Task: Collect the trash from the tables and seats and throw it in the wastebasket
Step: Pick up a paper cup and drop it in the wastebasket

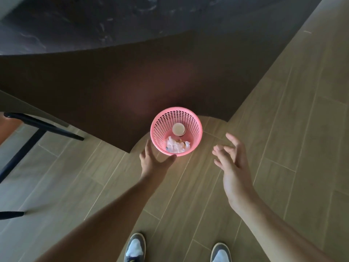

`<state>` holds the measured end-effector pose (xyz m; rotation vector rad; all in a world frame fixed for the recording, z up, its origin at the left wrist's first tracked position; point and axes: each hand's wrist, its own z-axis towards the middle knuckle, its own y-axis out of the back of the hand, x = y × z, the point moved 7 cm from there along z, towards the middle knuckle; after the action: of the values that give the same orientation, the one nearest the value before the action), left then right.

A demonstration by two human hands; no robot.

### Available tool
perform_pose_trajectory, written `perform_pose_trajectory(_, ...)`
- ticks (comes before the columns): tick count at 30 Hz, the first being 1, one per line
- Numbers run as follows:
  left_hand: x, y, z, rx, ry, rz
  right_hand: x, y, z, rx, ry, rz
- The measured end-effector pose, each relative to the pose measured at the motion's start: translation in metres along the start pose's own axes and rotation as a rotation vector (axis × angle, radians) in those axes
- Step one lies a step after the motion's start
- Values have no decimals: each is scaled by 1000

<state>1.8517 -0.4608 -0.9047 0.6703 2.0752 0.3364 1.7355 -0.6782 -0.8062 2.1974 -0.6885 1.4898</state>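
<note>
Head view. A dark, marbled surface (94, 25) fills the top of the frame, with a plain dark brown panel below its edge. The floor (283, 129) is laid in pale wood-look planks. Black chair legs (37, 127) stand at the left. Two shoes (135, 246) show at the bottom edge.

The wastebasket (197, 121) is pink plastic with perforated walls. It sits on the floor against the foot of the brown panel. It stands upright, mouth up toward the camera, long axis vertical. Inside lie a paper cup (178, 128), round end up, and crumpled paper (177, 146), white.

The left hand (154, 159) has a wide grip, with fingers and thumb spread about the basket's near rim; contact cannot be confirmed. The right hand (229, 157) hangs just right of the basket, its grip wide, fingers loosely bent, holding nothing.
</note>
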Motion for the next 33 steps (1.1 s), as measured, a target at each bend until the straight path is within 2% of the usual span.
perform_pose_trajectory(4,39,3,-34,34,92,31,3,4,-7,-6,1,15)
perform_pose_trajectory(7,39,7,-53,45,78,10,14,4,-14,-5,11,5)
perform_pose_trajectory(10,18,14,-67,53,-7,-51,26,6,-21,2,30,-6)
perform_pose_trajectory(16,-54,42,-106,43,-277,-325,60,2,-41,30,67,-18)
perform_pose_trajectory(21,-100,64,-155,63,-367,-511,94,2,-58,73,97,-9)
perform_pose_trajectory(33,-163,129,-294,-27,-493,-576,203,30,-150,91,237,77)
